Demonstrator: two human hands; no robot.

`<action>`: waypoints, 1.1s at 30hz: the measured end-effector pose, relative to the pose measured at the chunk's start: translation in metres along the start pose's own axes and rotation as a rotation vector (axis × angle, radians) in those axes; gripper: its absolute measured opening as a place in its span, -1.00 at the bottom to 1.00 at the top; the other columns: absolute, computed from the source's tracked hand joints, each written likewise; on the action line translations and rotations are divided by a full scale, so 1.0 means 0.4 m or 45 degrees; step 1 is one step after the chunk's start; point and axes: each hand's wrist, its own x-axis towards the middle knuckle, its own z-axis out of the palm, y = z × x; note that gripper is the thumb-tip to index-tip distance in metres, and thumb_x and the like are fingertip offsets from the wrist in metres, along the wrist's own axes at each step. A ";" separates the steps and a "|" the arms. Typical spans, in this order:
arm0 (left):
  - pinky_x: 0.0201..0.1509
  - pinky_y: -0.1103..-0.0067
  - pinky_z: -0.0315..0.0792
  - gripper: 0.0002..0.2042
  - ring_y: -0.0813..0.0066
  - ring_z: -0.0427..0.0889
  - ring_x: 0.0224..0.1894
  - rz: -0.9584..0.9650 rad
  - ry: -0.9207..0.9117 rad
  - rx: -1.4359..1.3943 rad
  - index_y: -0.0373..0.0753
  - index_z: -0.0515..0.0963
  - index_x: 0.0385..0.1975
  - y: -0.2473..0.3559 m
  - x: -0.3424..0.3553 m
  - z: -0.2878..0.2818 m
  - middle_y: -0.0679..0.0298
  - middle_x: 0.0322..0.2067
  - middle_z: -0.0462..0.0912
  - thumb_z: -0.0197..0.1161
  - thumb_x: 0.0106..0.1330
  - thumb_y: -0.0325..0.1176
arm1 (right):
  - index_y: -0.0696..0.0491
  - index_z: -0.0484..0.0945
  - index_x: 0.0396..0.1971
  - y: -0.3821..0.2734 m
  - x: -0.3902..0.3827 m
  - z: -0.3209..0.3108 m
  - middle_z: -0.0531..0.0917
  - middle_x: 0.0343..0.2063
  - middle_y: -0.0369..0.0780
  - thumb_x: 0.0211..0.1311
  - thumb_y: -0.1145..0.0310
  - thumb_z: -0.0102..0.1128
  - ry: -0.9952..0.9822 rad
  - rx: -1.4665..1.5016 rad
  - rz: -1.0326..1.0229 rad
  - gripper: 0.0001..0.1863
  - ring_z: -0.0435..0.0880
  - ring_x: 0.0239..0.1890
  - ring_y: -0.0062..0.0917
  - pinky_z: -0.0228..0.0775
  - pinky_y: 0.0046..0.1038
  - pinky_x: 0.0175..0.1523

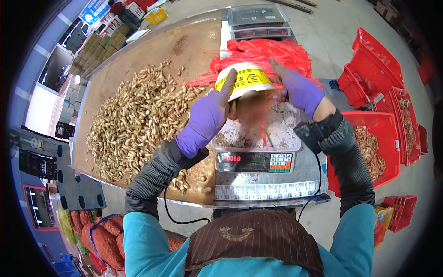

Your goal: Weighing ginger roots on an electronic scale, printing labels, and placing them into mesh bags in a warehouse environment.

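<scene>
A white tub with a yellow band [248,81] is tipped over the scale, its printing upside down. My left hand [205,117], in a purple glove, grips its left side with the thumb laid along the wall. At the tub's right is my gloved right hand [302,90], one digit stretched up beside it; pinkish-red mesh blurs near its other fingers, and their hold is hidden. Below the rim hangs a smeared brownish-red mass [253,111], too blurred to name. Under that sits a digital scale [256,161] with a soil-strewn clear tray [288,122].
Knobbly tan roots or tubers [134,120] are heaped on the brown tabletop [198,34] at left. Red mesh bags [277,51] lie beyond the tub, before a second scale [258,21]. Red crates [392,120] stand at right, some holding tubers. Black cables hang from both wrists.
</scene>
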 end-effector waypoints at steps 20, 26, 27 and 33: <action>-0.59 0.72 0.22 -0.45 0.66 0.31 -0.66 -0.328 1.013 -0.943 -0.27 0.09 0.24 -0.063 -0.014 0.057 0.35 -0.47 0.46 -0.01 0.20 -0.54 | -0.20 -0.01 0.32 0.062 0.036 0.010 0.19 0.24 -0.05 0.24 -0.13 -0.12 0.098 0.149 -0.275 -0.30 0.24 -0.75 -0.74 0.44 -0.53 -0.49; -0.63 0.70 0.24 -0.80 0.71 0.34 -0.65 -1.272 1.077 -2.235 -0.15 0.45 -0.20 -0.251 -0.125 0.202 0.44 -0.50 0.49 0.13 0.23 -0.26 | -0.14 0.01 0.31 0.143 0.031 0.126 0.26 0.20 -0.02 0.26 -0.11 -0.11 0.031 0.199 -0.248 -0.31 0.16 -0.78 -0.77 0.40 -0.58 -0.54; -0.64 0.69 0.25 -0.81 0.69 0.35 -0.66 -1.369 0.895 -2.271 -0.14 0.44 -0.20 -0.246 -0.131 0.194 0.43 -0.52 0.48 0.12 0.23 -0.27 | -0.14 0.05 0.30 0.157 0.035 0.128 0.28 0.18 -0.04 0.27 -0.07 -0.11 0.029 0.158 -0.254 -0.34 0.16 -0.78 -0.77 0.39 -0.59 -0.54; -0.60 0.76 0.26 -0.67 0.70 0.37 -0.62 -1.109 0.121 -1.930 -0.32 0.43 -0.08 -0.117 -0.133 0.039 0.40 -0.56 0.45 0.13 0.10 -0.51 | 0.05 0.43 0.05 0.110 0.065 0.073 0.51 -0.01 -0.22 0.28 0.21 -0.01 0.195 -0.127 -0.480 -0.61 0.22 -0.74 -0.77 0.31 -0.62 -0.62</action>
